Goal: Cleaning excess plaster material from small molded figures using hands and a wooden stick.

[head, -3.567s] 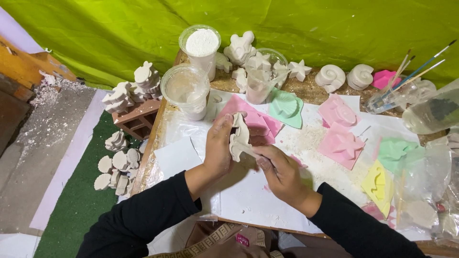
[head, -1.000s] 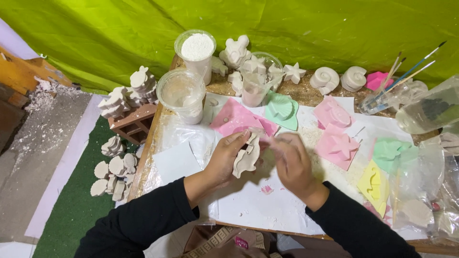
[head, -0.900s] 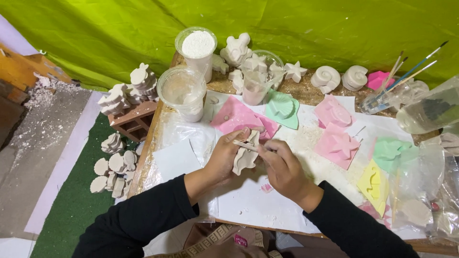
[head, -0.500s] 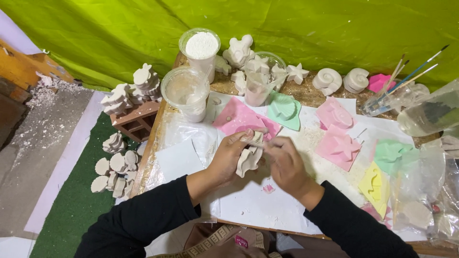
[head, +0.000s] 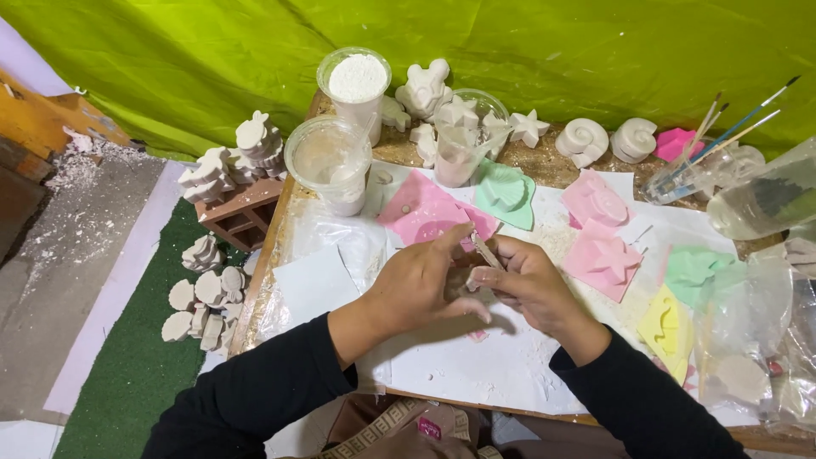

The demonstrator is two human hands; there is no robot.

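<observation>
Left hand (head: 421, 285) is gripping a plaster cast (head: 466, 279), mostly hidden betw. both palms just above the table (head: 476, 365), while right hand (head: 523, 280) is pinching a thin stick (head: 486, 251) w/ its tip at the cast's edge, prob. trimming; next stroke needs light pressure.

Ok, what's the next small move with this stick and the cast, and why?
Probably a short stroke of the stick along the cast's edge: the right hand pinches it against the cast, mostly hidden behind the left hand, above the crumb-strewn paper.
</observation>
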